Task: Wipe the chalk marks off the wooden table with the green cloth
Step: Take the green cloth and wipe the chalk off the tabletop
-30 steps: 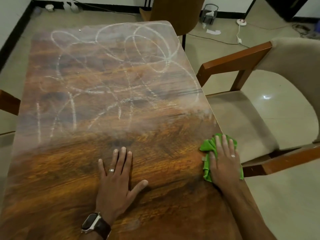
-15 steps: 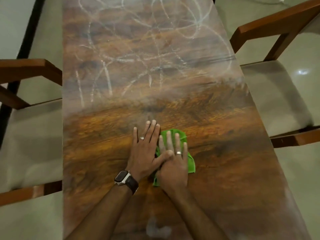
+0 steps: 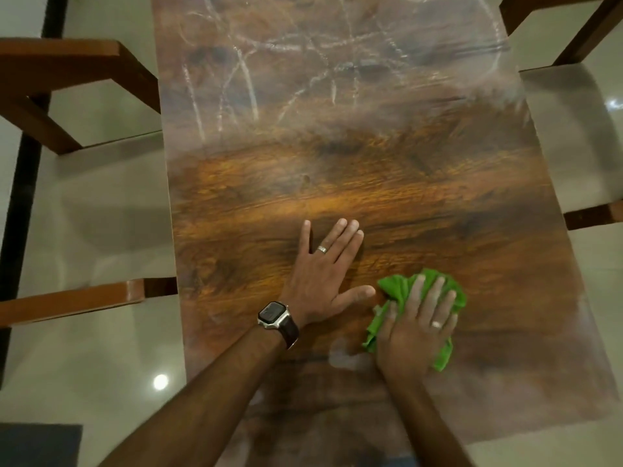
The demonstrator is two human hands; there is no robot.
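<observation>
A crumpled bright green cloth (image 3: 397,291) lies on the near part of the long, glossy brown wooden worktop (image 3: 337,197); white scribbled chalk marks (image 3: 303,62) cover the worktop's far end, well apart from it.

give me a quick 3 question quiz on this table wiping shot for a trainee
1. True or false: the left hand presses the green cloth.
2. Which part of the wooden table has clear chalk marks? A) the far end B) the strip under the hands C) none
3. Fill in: the wristwatch is on the ___ wrist.

Key
1. False: the right hand lies flat on the cloth; the left hand rests flat on bare wood beside it.
2. A: the lines lie at the far end; the middle band looks clean, with a faint haze at the near end.
3. left
</observation>
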